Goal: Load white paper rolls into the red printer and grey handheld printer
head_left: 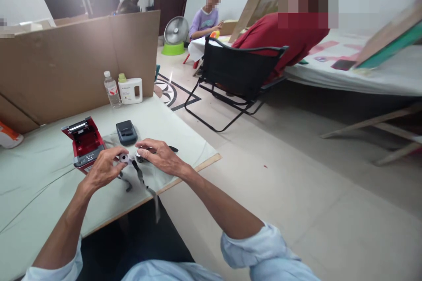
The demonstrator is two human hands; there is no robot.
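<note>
A: What do the hands have?

B: The left hand [103,169] pinches a small paper roll [124,157] between thumb and fingertips, holding it just above the table [39,171]. The right hand [158,156] curls over a second small round piece [140,154] at three o'clock of the roll, just beside it. Its fingers close around that piece, though most of it is hidden beneath them, so I cannot tell what it is.

A: And that grey band?

B: A thin grey strip [142,181] trails from between the two hands toward six o'clock, crosses the table edge and hangs down over it.

A: What lies near them?

B: At ten o'clock of the left hand stands a red printer [84,140] with its lid tipped open, almost touching the knuckles. At twelve o'clock of the roll lies a dark grey device [126,132], flat on the table.

A: Farther back?

B: A clear water bottle [112,90] and a white jug [130,90] stand side by side against a cardboard screen [66,61]. At two o'clock a person in red [280,37] sits in a black folding chair [235,74], and another person in purple [204,22] sits beyond, near a floor fan [176,30].
</note>
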